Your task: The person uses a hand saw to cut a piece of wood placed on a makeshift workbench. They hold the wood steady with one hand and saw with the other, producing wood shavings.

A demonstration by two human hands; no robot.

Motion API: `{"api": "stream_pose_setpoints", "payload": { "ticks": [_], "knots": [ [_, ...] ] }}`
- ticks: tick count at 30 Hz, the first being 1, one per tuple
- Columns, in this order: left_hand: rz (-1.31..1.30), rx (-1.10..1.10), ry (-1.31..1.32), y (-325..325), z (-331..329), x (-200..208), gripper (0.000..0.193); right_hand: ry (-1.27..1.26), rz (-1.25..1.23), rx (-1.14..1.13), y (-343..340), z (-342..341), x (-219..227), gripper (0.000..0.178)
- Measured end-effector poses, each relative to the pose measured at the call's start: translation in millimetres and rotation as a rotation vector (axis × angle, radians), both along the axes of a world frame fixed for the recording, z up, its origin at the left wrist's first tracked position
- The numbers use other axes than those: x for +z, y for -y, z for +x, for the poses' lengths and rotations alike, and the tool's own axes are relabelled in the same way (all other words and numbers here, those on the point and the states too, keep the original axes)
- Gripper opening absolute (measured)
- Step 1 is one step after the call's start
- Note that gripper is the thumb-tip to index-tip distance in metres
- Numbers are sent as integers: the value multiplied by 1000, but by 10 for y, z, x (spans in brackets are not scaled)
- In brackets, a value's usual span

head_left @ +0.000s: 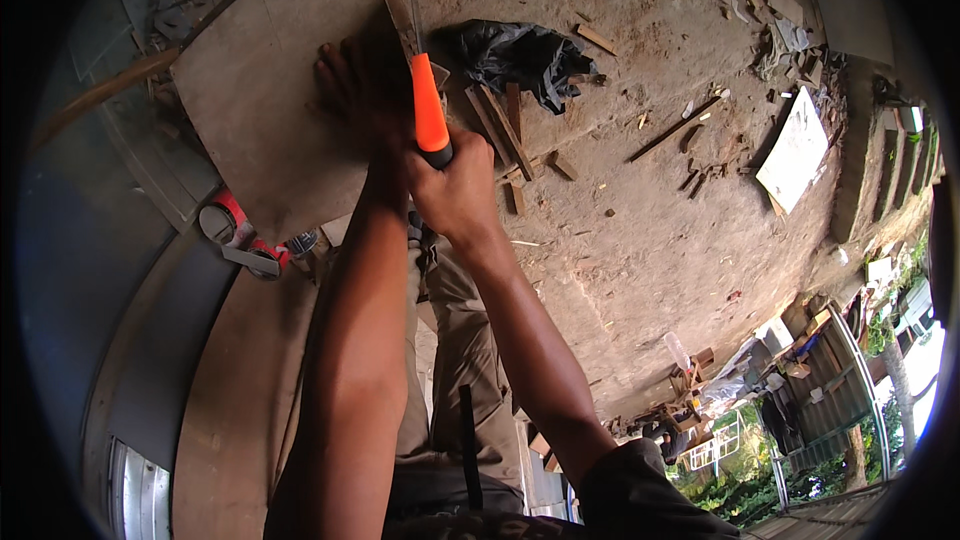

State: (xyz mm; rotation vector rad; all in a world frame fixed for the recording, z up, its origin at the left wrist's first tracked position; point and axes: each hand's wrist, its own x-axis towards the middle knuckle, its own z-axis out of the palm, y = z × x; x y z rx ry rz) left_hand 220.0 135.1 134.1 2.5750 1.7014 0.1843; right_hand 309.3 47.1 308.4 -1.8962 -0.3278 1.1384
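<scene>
My right hand (455, 185) is wrapped round the orange and black handle of a hand saw (431, 105). The saw's thin blade points away from me along the right edge of a broad flat wooden board (270, 70). On that board lies my left hand (350, 85), in shadow, with its visible fingers spread and holding nothing. My right wrist passes close beside my left forearm. How deep the blade sits in the wood cannot be made out.
A crumpled black plastic bag (520, 55) lies on the dirt floor right of the saw, with wood strips (497, 130) beside it. Red cans (235, 220) stand by the board's near left corner. Farther right are a white sheet (797, 150) and scattered offcuts.
</scene>
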Motion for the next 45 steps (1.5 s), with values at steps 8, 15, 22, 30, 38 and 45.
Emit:
{"api": "stream_pose_setpoints", "payload": {
  "ticks": [8, 15, 22, 30, 38, 45],
  "knots": [
    [-65, 114, -40, 40, 141, 306, 99, 7, 0, 97, 1888, -1021, 951, 6],
    [-61, 51, 50, 67, 164, 334, 86, -32, -23, -13, 636, -368, 369, 14],
    [-86, 117, -95, 61, 289, 446, 87, -14, -1, -6, 629, -393, 229, 19],
    [-57, 165, 22, 94, 218, 391, 90, -94, -210, 153, 1539, -654, 1155, 5],
    [-121, 202, 74, 23, 296, 431, 95, 1, 53, -19, 95, -130, -164, 22],
    [-218, 186, -14, 52, 235, 424, 116, 74, -122, 150, 1676, -810, 1090, 13]
  ]
}}
